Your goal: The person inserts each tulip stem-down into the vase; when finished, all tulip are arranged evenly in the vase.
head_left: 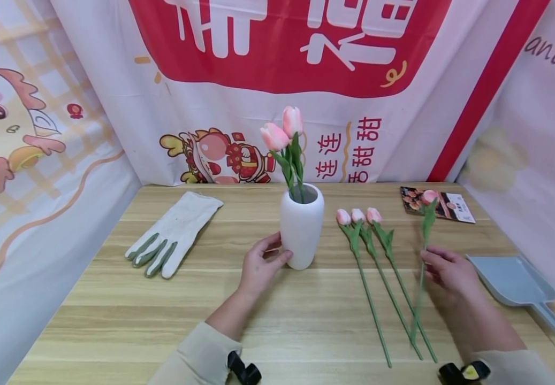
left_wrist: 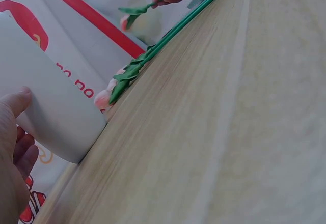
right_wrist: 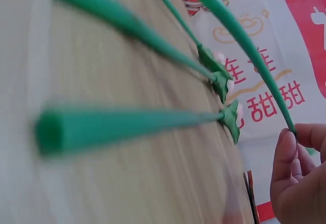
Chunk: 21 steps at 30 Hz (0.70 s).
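Note:
A white vase [head_left: 301,230] stands upright on the table with two pink tulips [head_left: 284,139] in it. My left hand [head_left: 264,264] grips its lower left side, thumb in front; the left wrist view shows the thumb pressed on the vase wall [left_wrist: 56,91]. With thumb and fingertips my right hand [head_left: 450,270] pinches the green stem of a single pink tulip [head_left: 428,219], held upright above the table. In the right wrist view that stem [right_wrist: 249,46] runs up from the pinch. Three more tulips [head_left: 369,251] lie side by side between vase and right hand, blossoms away from me.
A white work glove [head_left: 176,232] with grey-green fingertips lies at the left. Behind the held blossom is a dark printed card [head_left: 457,207]. A light blue dustpan [head_left: 518,280] rests at the right edge. Printed cloth [head_left: 238,107] hangs at the table's back and sides.

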Motion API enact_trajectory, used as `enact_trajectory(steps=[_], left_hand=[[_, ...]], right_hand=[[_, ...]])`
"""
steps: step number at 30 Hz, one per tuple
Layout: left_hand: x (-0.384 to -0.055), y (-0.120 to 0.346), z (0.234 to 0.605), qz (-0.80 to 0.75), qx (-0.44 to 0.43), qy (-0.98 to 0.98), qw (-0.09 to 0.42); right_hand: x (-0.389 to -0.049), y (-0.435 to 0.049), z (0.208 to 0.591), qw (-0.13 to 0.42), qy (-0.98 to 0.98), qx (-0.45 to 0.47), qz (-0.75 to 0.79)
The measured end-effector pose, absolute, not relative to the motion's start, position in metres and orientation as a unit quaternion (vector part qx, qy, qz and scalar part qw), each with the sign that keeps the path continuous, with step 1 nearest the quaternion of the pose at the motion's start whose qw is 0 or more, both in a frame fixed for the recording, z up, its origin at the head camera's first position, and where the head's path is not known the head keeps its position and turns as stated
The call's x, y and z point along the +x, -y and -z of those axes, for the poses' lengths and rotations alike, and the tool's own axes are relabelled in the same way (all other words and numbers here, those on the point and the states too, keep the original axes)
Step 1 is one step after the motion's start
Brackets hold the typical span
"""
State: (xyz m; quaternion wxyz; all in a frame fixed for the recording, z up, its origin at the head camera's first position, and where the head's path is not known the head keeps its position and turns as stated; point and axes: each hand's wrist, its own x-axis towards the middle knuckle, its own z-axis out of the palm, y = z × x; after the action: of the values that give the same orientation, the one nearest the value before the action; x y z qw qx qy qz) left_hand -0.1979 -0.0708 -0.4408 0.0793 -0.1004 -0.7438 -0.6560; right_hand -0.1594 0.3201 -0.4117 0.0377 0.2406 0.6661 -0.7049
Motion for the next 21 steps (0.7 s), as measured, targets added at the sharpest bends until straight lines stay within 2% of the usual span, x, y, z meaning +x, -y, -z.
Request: enact_trajectory(steps=[8,13,21], left_hand=[[-0.199,0.071,0.442,0.656,-0.101,0.744,0.077],[-0.200,0.071,0.443,0.662,-0.103,0.739,0.078],[-0.195,0.069,0.435,0.664,-0.098,0.737,0.076]], right_hand=[[-0.157,-0.308,0.406,0.005,-0.513,0.225,0.828],[-0.158,-0.295,0.403,-0.024,-0.437,0.249,0.864],[-0.166,-0.282,0.401,-0.075,-0.354,0.233,0.902]])
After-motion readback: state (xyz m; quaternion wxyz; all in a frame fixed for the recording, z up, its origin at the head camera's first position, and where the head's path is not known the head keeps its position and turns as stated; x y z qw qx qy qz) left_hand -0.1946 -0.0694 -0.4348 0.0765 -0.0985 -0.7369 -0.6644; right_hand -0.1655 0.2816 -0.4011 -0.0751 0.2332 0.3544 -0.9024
